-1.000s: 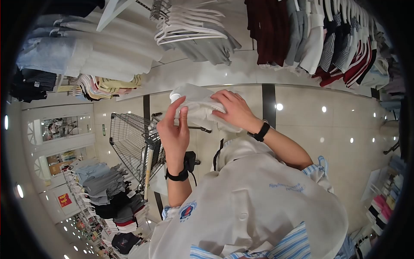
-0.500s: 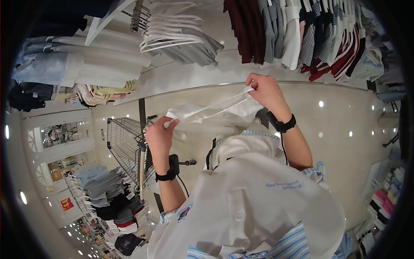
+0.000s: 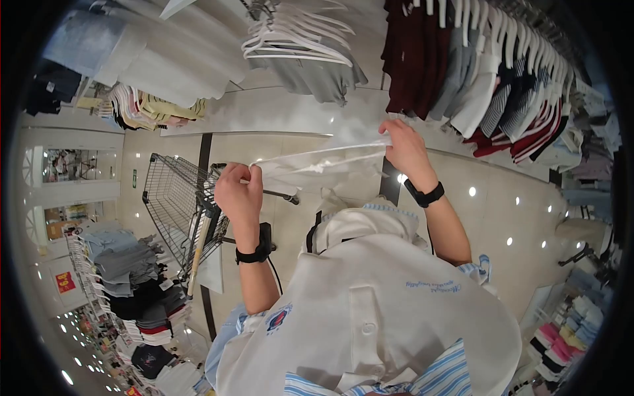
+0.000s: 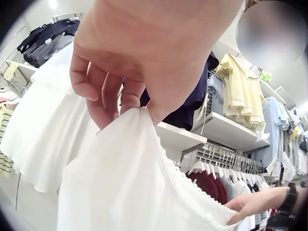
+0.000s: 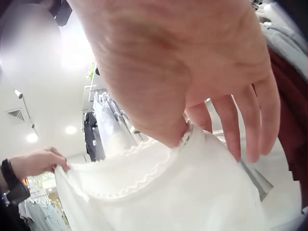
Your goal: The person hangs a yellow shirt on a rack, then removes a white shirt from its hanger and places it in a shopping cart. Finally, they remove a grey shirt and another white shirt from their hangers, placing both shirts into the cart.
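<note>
A thin white garment (image 3: 297, 173) with scalloped trim is stretched sideways between the two hands in the head view. My left hand (image 3: 239, 191) pinches one end of its edge between thumb and fingers. At the other end, my right hand (image 3: 406, 150) pinches the same edge, its other fingers extended in the right wrist view. The white cloth (image 4: 110, 178) hangs below the left hand in the left wrist view. From the right wrist, the trimmed opening of the garment (image 5: 159, 207) shows, with the left hand (image 5: 41, 161) at its far corner.
A wire shopping cart (image 3: 178, 198) stands left of the left hand. Beyond the hands, grey clothes (image 3: 304, 72) hang from white hangers, with dark red tops (image 3: 416, 59) to their right. Another rack of folded and hung clothes (image 3: 132, 277) is at lower left. Tiled floor (image 3: 475, 218) surrounds the person.
The hands were close together around the bunched garment one second ago; they have since moved apart, drawing its edge out straight. The view has shifted slightly, and both hands still hold the garment.
</note>
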A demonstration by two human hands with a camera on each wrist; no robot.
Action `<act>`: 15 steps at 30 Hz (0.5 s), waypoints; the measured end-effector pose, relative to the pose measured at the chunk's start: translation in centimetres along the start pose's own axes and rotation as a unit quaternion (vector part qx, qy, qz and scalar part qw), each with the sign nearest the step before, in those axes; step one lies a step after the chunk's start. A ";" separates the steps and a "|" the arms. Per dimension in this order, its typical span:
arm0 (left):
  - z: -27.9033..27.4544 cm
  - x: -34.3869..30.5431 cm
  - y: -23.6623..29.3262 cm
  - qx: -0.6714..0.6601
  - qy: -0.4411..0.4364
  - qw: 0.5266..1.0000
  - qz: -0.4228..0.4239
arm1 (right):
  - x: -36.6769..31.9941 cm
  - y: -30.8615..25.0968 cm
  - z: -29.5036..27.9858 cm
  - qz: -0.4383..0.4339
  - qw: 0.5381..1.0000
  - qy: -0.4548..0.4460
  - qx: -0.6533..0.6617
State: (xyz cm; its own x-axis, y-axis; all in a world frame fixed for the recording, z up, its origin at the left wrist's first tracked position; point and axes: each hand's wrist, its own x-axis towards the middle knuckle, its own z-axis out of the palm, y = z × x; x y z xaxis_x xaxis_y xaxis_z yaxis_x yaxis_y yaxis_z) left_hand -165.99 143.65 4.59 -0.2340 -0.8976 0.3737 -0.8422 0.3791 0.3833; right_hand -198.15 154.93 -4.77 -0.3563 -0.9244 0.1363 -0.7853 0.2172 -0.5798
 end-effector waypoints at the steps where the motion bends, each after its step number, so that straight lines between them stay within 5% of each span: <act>1: -0.4 0.3 -0.9 -0.004 -0.003 1.000 -0.020 | 0.5 -1.0 -0.2 0.005 1.000 -0.013 0.005; 6: 0.4 0.2 -7.7 0.079 -0.099 0.988 -0.086 | 4.3 -5.3 -0.2 -0.028 0.994 -0.018 0.101; 10: 1.0 0.2 -12.6 -0.029 -0.062 0.997 -0.043 | 7.6 -9.7 -1.1 -0.026 0.995 -0.044 0.089; 12: 0.8 0.6 -14.4 -0.145 -0.165 0.972 -0.086 | 9.2 -11.4 -0.6 -0.048 0.984 -0.098 0.140; 15: 1.8 0.5 -16.1 -0.239 -0.161 0.950 -0.116 | 11.8 -11.5 0.9 -0.093 0.975 -0.167 0.113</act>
State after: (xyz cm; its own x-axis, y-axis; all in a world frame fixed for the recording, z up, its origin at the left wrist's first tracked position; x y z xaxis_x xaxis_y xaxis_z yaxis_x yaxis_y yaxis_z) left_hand -153.43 136.67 -2.94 -0.2706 -0.9625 -0.0166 -0.5901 0.1522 0.7928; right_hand -192.88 141.21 2.77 -0.0047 -1.0000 0.0080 -0.6760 -0.0027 -0.7369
